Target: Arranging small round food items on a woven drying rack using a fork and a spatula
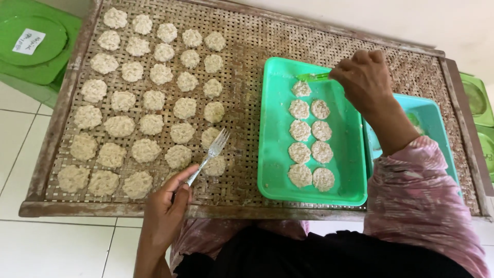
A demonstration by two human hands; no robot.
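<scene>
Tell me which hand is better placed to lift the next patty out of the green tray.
Right. The right hand is over the green tray, its green tool beside the top patty. The left hand holds a fork over the woven rack.

Single head-worn view, steeply downward, close over a woven drying rack (247, 49) (no second view to overlap), lap at bottom edge.

The woven bamboo tray (247, 46) is pale brown with a criss-cross lattice, and the round rice cakes (145, 150) on it are off-white. The plastic tray (350, 154) is bright mint green, the tub (432, 116) beside it turquoise. The sleeve (417, 190) is pink with mottled white marks, the fork (208, 154) silver.
</scene>
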